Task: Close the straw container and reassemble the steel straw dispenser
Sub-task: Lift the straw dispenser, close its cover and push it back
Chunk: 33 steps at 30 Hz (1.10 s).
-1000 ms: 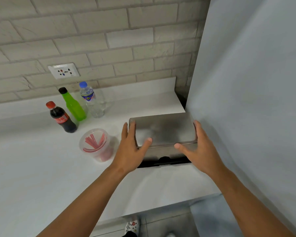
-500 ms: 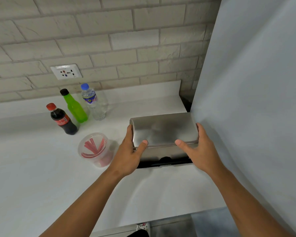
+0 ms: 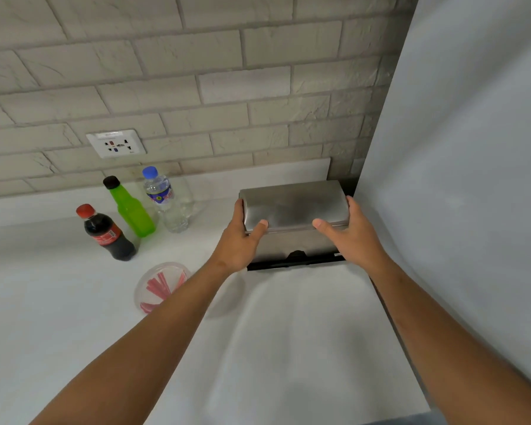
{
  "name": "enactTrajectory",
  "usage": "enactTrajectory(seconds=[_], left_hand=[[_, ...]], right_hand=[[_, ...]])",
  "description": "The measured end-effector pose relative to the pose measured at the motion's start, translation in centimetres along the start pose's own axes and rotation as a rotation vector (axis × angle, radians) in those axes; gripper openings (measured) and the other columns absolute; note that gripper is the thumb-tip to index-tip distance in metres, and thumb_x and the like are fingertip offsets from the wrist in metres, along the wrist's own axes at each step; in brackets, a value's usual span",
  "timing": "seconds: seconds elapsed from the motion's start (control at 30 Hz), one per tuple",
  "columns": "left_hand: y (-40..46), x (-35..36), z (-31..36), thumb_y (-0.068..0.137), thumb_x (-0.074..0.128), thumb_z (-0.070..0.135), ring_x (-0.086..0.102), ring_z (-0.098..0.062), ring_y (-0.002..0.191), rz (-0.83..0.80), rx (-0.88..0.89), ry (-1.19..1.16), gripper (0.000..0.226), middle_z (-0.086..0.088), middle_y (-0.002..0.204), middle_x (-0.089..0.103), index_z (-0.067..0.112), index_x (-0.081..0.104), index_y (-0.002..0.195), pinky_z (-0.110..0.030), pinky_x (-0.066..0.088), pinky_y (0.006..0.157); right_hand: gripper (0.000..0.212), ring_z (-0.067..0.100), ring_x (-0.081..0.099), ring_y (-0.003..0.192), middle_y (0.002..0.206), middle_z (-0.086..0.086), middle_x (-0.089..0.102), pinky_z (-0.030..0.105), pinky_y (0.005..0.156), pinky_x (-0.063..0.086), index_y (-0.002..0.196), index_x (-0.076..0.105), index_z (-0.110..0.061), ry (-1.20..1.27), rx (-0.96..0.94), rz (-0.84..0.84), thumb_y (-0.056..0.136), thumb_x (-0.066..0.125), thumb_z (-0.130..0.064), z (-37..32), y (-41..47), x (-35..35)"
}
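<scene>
The steel straw dispenser (image 3: pixel 295 207) stands on the white counter against the grey panel on the right. Its brushed steel lid sits on the body, above a black base with a notch at the front. My left hand (image 3: pixel 242 237) grips the lid's left end, thumb on the front edge. My right hand (image 3: pixel 350 237) grips the lid's right end the same way. A clear round straw container (image 3: pixel 160 286) with red straws inside and a lid on top sits left of my left forearm, partly hidden by it.
Three bottles stand at the back left: a cola bottle (image 3: pixel 106 234), a green bottle (image 3: pixel 129 207) and a water bottle (image 3: pixel 166 200). A wall socket (image 3: pixel 115 144) is on the brick wall. A tall grey panel (image 3: pixel 457 179) closes off the right side.
Both hands have stayed on the ends of the steel lid, which has settled lower onto the dispenser body. The camera has pulled back and tilted up.
</scene>
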<state>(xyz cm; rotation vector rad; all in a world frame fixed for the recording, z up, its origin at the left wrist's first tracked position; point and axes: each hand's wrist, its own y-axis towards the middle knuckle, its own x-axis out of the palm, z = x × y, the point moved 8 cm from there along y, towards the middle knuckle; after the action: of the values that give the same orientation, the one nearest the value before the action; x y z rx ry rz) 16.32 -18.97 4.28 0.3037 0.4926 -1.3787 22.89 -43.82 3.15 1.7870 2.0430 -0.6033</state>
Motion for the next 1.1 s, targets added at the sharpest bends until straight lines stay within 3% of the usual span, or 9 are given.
enactTrajectory(seconds=[0.1, 0.27, 0.4, 0.47, 0.5, 0.63, 0.77, 0.97, 1.1], left_hand=[[2.6, -0.3, 0.1, 0.106, 0.050, 0.040, 0.031, -0.015, 0.153, 0.011, -0.007, -0.005, 0.080, 0.009, 0.170, 0.022, 0.023, -0.001, 0.165, -0.015, 0.026, 0.104], [6.0, -0.6, 0.1, 0.107, 0.049, 0.041, 0.036, -0.019, 0.152, 0.016, -0.031, -0.010, 0.079, 0.006, 0.170, 0.026, 0.021, 0.000, 0.165, -0.017, 0.027, 0.103], [7.9, -0.8, 0.3, 0.107, 0.049, 0.039, 0.042, -0.020, 0.147, 0.014, -0.051, -0.023, 0.076, 0.006, 0.166, 0.034, 0.024, 0.002, 0.165, -0.018, 0.030, 0.100], [8.7, -0.8, 0.4, 0.107, 0.048, 0.038, 0.049, -0.022, 0.141, 0.016, -0.049, -0.027, 0.073, 0.006, 0.163, 0.039, 0.027, 0.005, 0.165, -0.021, 0.033, 0.098], [9.0, -0.8, 0.5, 0.107, 0.048, 0.037, 0.051, -0.022, 0.139, 0.016, -0.050, -0.031, 0.072, 0.006, 0.162, 0.040, 0.028, 0.006, 0.164, -0.022, 0.033, 0.098], [10.5, -0.8, 0.3, 0.107, 0.049, 0.037, 0.049, -0.021, 0.141, 0.007, -0.053, -0.047, 0.071, 0.008, 0.159, 0.043, 0.031, 0.007, 0.164, -0.022, 0.034, 0.100], [11.4, -0.7, -0.1, 0.107, 0.049, 0.036, 0.045, -0.019, 0.144, -0.008, -0.066, -0.068, 0.073, 0.007, 0.162, 0.040, 0.030, 0.005, 0.164, -0.022, 0.033, 0.104], [11.8, -0.6, -0.7, 0.106, 0.051, 0.038, 0.051, -0.018, 0.139, -0.010, -0.061, -0.067, 0.070, 0.011, 0.154, 0.047, 0.032, 0.011, 0.163, -0.025, 0.037, 0.105], [11.3, -1.1, -0.5, 0.105, 0.048, 0.045, 0.047, -0.021, 0.144, -0.024, -0.064, -0.040, 0.074, 0.014, 0.152, 0.044, 0.027, 0.008, 0.164, -0.027, 0.038, 0.107]], right_hand=[[0.107, 0.024, 0.031, 0.154, 0.170, -0.003, 0.028, 0.037, 0.115, 0.035, 0.164, 0.012, -0.027, -0.003, 0.003, -0.005, 0.084, 0.072, -0.063, -0.5, 2.4, 0.2], [0.107, 0.025, 0.038, 0.150, 0.167, -0.002, 0.034, 0.015, 0.089, 0.041, 0.164, 0.015, -0.026, -0.016, -0.005, -0.002, 0.082, 0.072, -0.066, -0.9, 6.3, 0.4], [0.113, 0.025, 0.045, 0.146, 0.162, -0.002, 0.042, 0.020, 0.084, 0.051, 0.163, 0.017, -0.027, -0.019, -0.001, -0.014, 0.076, 0.072, -0.072, -0.9, 9.1, 0.8], [0.111, 0.024, 0.048, 0.143, 0.160, -0.003, 0.045, 0.014, 0.070, 0.049, 0.162, 0.018, -0.026, -0.014, -0.003, -0.023, 0.077, 0.074, -0.069, -0.9, 10.2, 0.9], [0.111, 0.023, 0.048, 0.143, 0.159, -0.003, 0.046, 0.014, 0.072, 0.049, 0.162, 0.019, -0.025, -0.008, -0.006, -0.027, 0.077, 0.075, -0.068, -0.9, 10.7, 0.9], [0.113, 0.023, 0.050, 0.141, 0.154, -0.003, 0.052, 0.040, 0.114, 0.045, 0.161, 0.023, -0.026, 0.019, 0.002, -0.041, 0.072, 0.076, -0.071, -1.0, 11.9, 1.1], [0.108, 0.023, 0.050, 0.141, 0.154, -0.002, 0.051, 0.038, 0.114, 0.044, 0.161, 0.022, -0.025, 0.018, 0.000, -0.045, 0.077, 0.077, -0.065, -1.3, 12.3, 1.1], [0.119, 0.025, 0.050, 0.141, 0.155, -0.002, 0.051, 0.046, 0.115, 0.046, 0.160, 0.023, -0.028, -0.010, 0.031, -0.034, 0.065, 0.075, -0.080, -1.1, 12.4, 1.1], [0.116, 0.028, 0.038, 0.150, 0.165, 0.004, 0.037, 0.035, 0.116, 0.038, 0.163, 0.015, -0.020, -0.039, 0.027, -0.014, 0.077, 0.076, -0.067, -1.8, 11.0, 0.9]])
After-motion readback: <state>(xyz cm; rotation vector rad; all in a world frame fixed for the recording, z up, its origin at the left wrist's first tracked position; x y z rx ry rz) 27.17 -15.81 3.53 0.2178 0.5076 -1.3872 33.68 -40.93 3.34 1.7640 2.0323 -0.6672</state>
